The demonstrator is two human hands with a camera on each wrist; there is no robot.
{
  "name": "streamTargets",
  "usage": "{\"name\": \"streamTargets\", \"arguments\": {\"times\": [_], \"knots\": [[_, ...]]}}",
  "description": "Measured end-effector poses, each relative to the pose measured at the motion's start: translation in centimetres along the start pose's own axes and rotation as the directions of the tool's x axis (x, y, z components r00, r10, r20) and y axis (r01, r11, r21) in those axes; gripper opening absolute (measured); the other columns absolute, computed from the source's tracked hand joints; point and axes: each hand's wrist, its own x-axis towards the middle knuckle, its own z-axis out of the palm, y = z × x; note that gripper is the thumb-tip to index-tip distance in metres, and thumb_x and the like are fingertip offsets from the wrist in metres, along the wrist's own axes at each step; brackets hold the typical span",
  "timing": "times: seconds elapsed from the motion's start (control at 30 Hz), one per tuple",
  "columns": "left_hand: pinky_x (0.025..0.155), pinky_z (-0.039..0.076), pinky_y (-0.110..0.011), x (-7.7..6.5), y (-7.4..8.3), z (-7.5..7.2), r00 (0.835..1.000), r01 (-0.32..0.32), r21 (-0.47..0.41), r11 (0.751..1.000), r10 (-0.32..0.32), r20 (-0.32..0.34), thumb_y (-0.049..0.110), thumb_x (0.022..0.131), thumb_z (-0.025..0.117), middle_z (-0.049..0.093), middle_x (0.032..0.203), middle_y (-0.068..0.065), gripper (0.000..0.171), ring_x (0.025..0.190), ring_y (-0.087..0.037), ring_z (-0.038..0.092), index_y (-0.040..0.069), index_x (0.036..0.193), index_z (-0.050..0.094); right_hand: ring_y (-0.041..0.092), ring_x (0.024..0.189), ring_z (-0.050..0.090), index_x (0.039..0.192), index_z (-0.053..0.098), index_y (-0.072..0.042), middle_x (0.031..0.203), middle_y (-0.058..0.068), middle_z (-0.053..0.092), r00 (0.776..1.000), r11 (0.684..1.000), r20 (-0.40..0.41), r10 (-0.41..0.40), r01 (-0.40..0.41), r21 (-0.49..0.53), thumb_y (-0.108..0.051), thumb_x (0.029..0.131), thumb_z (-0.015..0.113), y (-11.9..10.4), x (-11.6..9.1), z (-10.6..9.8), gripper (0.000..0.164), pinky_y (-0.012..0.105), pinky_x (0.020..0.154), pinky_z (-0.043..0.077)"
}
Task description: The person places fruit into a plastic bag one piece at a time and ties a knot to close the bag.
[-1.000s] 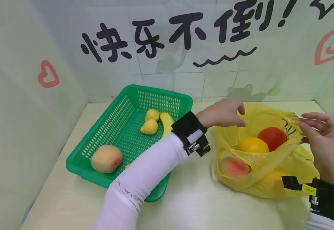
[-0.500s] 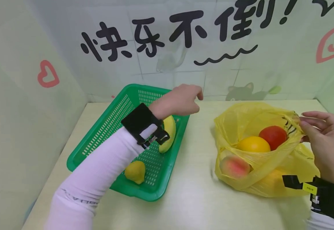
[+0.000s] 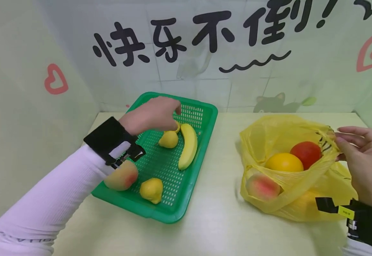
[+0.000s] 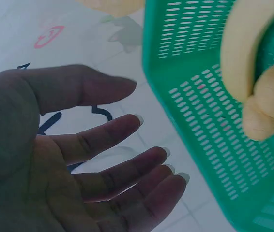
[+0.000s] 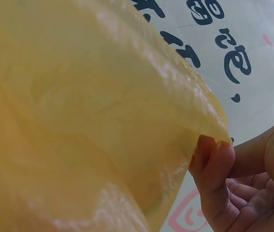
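My left hand [image 3: 155, 113] is over the far part of a green plastic basket [image 3: 160, 217]. In the left wrist view its fingers [image 4: 127, 186] are loosely spread, with nothing in them. Below and beside it lie two yellow pears [image 3: 169, 140], partly covered by the hand, and a banana [image 3: 188, 147]. A peach [image 3: 124, 176], partly behind the wrist strap, and a lumpy yellow fruit [image 3: 152, 190] sit nearer. My right hand [image 3: 365, 156] pinches the right edge of a yellow plastic bag [image 3: 328, 179] between thumb and fingers.
Inside the bag are an orange-yellow round fruit [image 3: 284, 163] and a red fruit [image 3: 307, 155]. A peach [image 3: 262, 186] shows at its front left. The pale table [image 3: 218, 199] stretches between basket and bag. A printed sheet [image 3: 205, 71] stands behind.
My left hand has moved left from the bag's mouth to above the basket, uncovering the banana and the lumpy yellow fruit. The right hand still holds the bag's edge.
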Motion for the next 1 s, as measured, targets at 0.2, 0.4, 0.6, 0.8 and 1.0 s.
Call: {"name": "streamTargets", "arguments": {"times": [0.2, 0.4, 0.6, 0.8, 1.0], "knots": [[0.096, 0.048, -0.045, -1.6, -2.6, 1.5, 0.997, 0.034, 0.028, 0.999, -0.035, 0.064, 0.010, 0.084, 0.065, 0.057, 0.137, -0.019, 0.051, 0.120, -0.033, 0.055, -0.001, 0.133, 0.054, -0.004, 0.084, 0.054, 0.124, 0.049, -0.037, 0.104, -0.031, 0.052, 1.000, 1.000, 0.014, 0.001, -0.001, -0.007, -0.025, 0.102, 0.046, 0.2, -0.1, -0.1, 0.025, 0.001, 0.071, 0.046], [0.097, 0.049, -0.047, -3.1, -4.6, 3.0, 0.986, 0.037, 0.044, 0.998, -0.043, 0.160, 0.018, 0.087, 0.072, 0.056, 0.138, -0.020, 0.052, 0.120, -0.033, 0.056, 0.000, 0.133, 0.054, -0.004, 0.085, 0.054, 0.126, 0.050, -0.035, 0.105, -0.030, 0.052, 1.000, 1.000, 0.011, -0.001, 0.001, -0.009, -0.026, 0.102, 0.046, 0.2, 0.0, -0.2, 0.026, 0.001, 0.072, 0.046], [0.095, 0.050, -0.047, -4.0, -6.1, 4.2, 0.959, 0.014, 0.035, 0.999, -0.024, 0.284, 0.021, 0.083, 0.078, 0.057, 0.136, -0.018, 0.057, 0.111, -0.028, 0.056, 0.005, 0.132, 0.054, -0.004, 0.085, 0.055, 0.128, 0.050, -0.033, 0.106, -0.030, 0.053, 1.000, 1.000, 0.011, -0.010, 0.010, -0.006, -0.027, 0.102, 0.047, 0.3, 0.0, -0.3, 0.027, 0.002, 0.072, 0.046], [0.095, 0.049, -0.051, -4.6, -6.6, 5.2, 0.898, 0.104, 0.057, 0.993, -0.118, 0.423, 0.028, 0.073, 0.085, 0.052, 0.142, -0.015, 0.069, 0.114, -0.030, 0.052, 0.016, 0.134, 0.054, -0.004, 0.086, 0.054, 0.127, 0.050, -0.035, 0.105, -0.030, 0.053, 1.000, 1.000, 0.004, 0.003, -0.003, -0.013, -0.026, 0.102, 0.047, 0.2, 0.0, -0.2, 0.026, 0.002, 0.071, 0.046], [0.093, 0.051, -0.050, -4.4, -7.0, 6.5, 0.854, 0.195, 0.072, 0.978, -0.205, 0.478, 0.019, 0.065, 0.089, 0.053, 0.135, -0.014, 0.077, 0.108, -0.029, 0.051, 0.016, 0.133, 0.053, -0.005, 0.086, 0.054, 0.126, 0.050, -0.035, 0.106, -0.029, 0.054, 1.000, 1.000, 0.000, 0.023, -0.023, -0.002, -0.027, 0.102, 0.047, 0.0, 0.0, -0.1, 0.026, 0.001, 0.072, 0.046]]}}
